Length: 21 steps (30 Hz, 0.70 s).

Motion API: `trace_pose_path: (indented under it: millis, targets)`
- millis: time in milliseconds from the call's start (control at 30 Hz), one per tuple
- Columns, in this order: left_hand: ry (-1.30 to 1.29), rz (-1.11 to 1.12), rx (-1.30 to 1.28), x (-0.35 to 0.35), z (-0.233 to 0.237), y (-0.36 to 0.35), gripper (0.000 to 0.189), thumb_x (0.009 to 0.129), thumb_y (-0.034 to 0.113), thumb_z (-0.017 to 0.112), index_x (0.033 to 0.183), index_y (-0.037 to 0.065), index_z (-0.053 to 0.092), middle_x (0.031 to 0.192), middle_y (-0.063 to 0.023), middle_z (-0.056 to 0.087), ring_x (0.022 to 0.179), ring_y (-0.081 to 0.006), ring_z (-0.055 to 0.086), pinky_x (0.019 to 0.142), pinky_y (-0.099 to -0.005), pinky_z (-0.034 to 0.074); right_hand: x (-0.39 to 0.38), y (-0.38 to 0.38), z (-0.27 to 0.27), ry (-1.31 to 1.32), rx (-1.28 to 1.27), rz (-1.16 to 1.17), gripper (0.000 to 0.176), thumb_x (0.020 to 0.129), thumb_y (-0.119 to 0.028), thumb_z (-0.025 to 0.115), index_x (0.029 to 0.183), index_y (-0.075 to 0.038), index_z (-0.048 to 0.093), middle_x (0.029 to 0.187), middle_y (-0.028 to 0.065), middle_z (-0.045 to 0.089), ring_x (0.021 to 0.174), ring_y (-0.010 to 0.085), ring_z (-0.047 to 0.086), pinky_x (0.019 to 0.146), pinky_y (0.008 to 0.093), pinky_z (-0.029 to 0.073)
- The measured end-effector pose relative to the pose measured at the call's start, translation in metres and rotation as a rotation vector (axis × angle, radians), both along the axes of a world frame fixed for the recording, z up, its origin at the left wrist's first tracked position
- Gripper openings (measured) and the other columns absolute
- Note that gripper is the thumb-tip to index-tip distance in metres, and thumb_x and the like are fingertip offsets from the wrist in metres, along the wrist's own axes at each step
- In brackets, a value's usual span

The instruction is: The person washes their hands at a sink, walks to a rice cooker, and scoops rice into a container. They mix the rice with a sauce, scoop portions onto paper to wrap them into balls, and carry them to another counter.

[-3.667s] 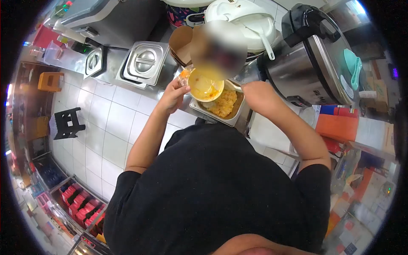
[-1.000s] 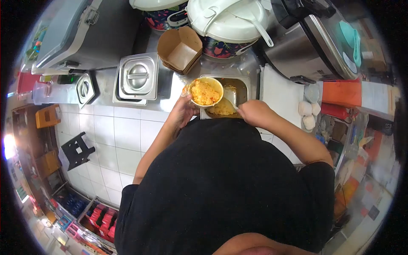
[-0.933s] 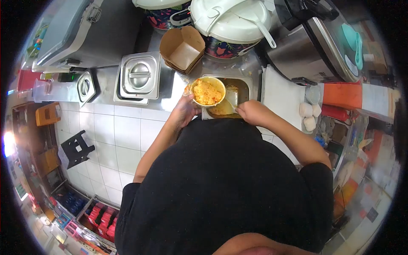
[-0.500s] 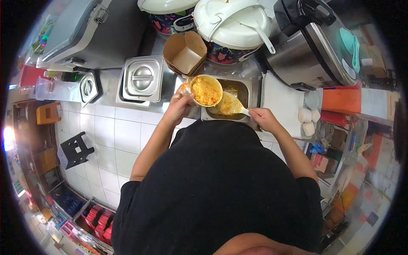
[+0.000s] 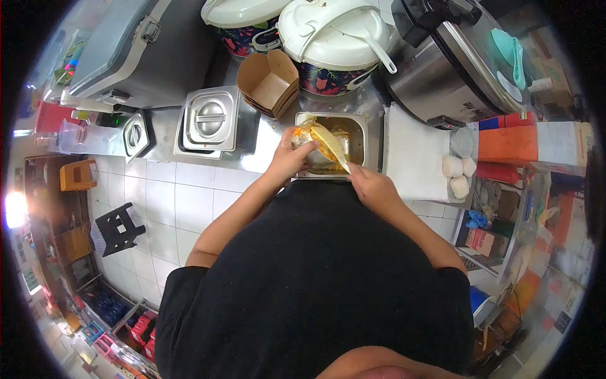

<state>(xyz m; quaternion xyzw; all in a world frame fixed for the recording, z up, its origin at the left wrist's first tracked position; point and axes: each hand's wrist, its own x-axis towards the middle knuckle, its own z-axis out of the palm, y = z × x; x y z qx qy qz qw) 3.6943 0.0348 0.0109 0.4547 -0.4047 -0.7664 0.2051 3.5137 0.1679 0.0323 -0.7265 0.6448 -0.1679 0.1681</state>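
My left hand [image 5: 289, 158] is closed around a small round bowl [image 5: 305, 135], which is tipped on its side over the steel pan. Orange-yellow rice shows at the bowl's edge, and most of its mouth is hidden. In my right hand [image 5: 374, 186] is the handle of a pale rice paddle [image 5: 331, 144]. The ribbed blade of the paddle lies against the bowl's mouth. Below both hands, the rectangular steel pan [image 5: 360, 129] is set in the counter, with bits of yellow food on its bottom.
Stacked brown paper boxes [image 5: 268, 82] stand behind my left hand. A lidded steel container [image 5: 210, 120] is to the left. White-lidded pots [image 5: 334, 38] and a large steel cooker [image 5: 435, 79] line the back. White covered cups [image 5: 452, 166] sit on the right-hand board [image 5: 413, 151].
The bowl has turned from facing up to tipped on its side. The paddle has come up from the pan against its mouth, and my right hand has moved left.
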Motion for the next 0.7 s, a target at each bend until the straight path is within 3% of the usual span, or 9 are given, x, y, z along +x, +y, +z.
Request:
trace_pose_path:
  millis: [100,167,300,367,400,467,500,667,700]
  targets:
    - [-0.035,0.011,-0.071,-0.007,0.002,0.001,0.060,0.077,0.017,0.064,0.124,0.005,0.030,0.087,-0.0118,0.054,0.059,-0.0125,0.053,0.050,-0.0252,0.047,0.000,0.001,-0.010,0.110,-0.128,0.088,0.027,0.083,-0.015,0.054,0.105,0.001,0.052,0.084,0.0138,0.061,0.062,0.0293,0.059,0.054,0.0390,0.048]
    - [-0.064,0.024,-0.136,-0.008,0.002,-0.001,0.044,0.076,0.014,0.066,0.111,0.005,0.040,0.073,-0.0034,0.053,0.052,-0.0072,0.046,0.041,-0.0226,0.036,-0.003,0.001,-0.010,0.204,-0.087,0.171,0.026,0.082,-0.015,0.054,0.102,0.002,0.052,0.082,0.0130,0.061,0.060,0.0292,0.059,0.051,0.0382,0.048]
    - [-0.054,0.030,-0.188,-0.005,-0.002,0.003,0.043,0.076,0.013,0.066,0.110,0.006,0.041,0.074,-0.0029,0.054,0.052,-0.0069,0.047,0.042,-0.0217,0.036,-0.021,-0.003,0.003,0.193,-0.071,0.199,0.025,0.082,-0.014,0.053,0.103,0.000,0.052,0.082,0.0142,0.061,0.062,0.0294,0.059,0.053,0.0380,0.047]
    - [-0.010,0.023,-0.148,0.000,-0.005,0.006,0.043,0.077,0.011,0.065,0.111,0.006,0.040,0.078,-0.0031,0.054,0.055,-0.0071,0.048,0.043,-0.0211,0.037,-0.029,-0.008,0.022,0.040,0.193,-0.061,0.023,0.084,-0.012,0.045,0.102,0.000,0.051,0.085,0.0184,0.060,0.074,0.0312,0.060,0.065,0.0407,0.047]
    - [-0.010,0.021,-0.145,0.000,-0.005,0.010,0.043,0.077,0.011,0.065,0.111,0.006,0.040,0.078,-0.0031,0.054,0.055,-0.0071,0.048,0.043,-0.0211,0.037,-0.032,-0.008,0.026,0.039,0.197,-0.062,0.023,0.084,-0.012,0.045,0.102,0.000,0.051,0.085,0.0184,0.060,0.074,0.0312,0.060,0.065,0.0407,0.047]
    - [0.057,0.081,-0.173,0.003,-0.005,0.018,0.044,0.078,0.011,0.064,0.113,0.007,0.038,0.082,-0.0037,0.053,0.060,-0.0067,0.049,0.046,-0.0206,0.039,-0.035,-0.008,0.032,-0.295,0.228,-0.340,0.022,0.085,-0.017,0.045,0.100,-0.002,0.052,0.081,0.0202,0.059,0.076,0.0339,0.059,0.067,0.0411,0.045]
    - [0.053,0.083,-0.170,0.006,-0.004,0.021,0.044,0.078,0.011,0.064,0.113,0.007,0.038,0.082,-0.0037,0.053,0.060,-0.0067,0.049,0.046,-0.0206,0.039,-0.035,-0.008,0.033,-0.383,0.267,-0.402,0.023,0.087,-0.021,0.046,0.094,-0.001,0.053,0.076,0.0183,0.059,0.070,0.0290,0.058,0.064,0.0369,0.044]
    - [0.061,0.081,-0.193,0.009,-0.010,0.025,0.046,0.078,0.007,0.064,0.115,0.008,0.035,0.087,-0.0043,0.053,0.067,-0.0070,0.051,0.052,-0.0195,0.043,-0.014,-0.006,0.003,-0.553,0.460,-0.421,0.039,0.091,-0.037,0.045,0.084,0.001,0.054,0.067,0.0098,0.053,0.064,0.0151,0.049,0.063,0.0318,0.041]
    - [0.059,0.084,-0.193,0.009,-0.009,0.026,0.046,0.078,0.007,0.064,0.115,0.008,0.035,0.087,-0.0043,0.053,0.067,-0.0070,0.051,0.052,-0.0195,0.043,-0.006,-0.003,-0.009,-0.612,0.408,-0.367,0.041,0.092,-0.038,0.041,0.079,0.000,0.052,0.062,0.0046,0.047,0.060,0.0116,0.043,0.057,0.0288,0.038]
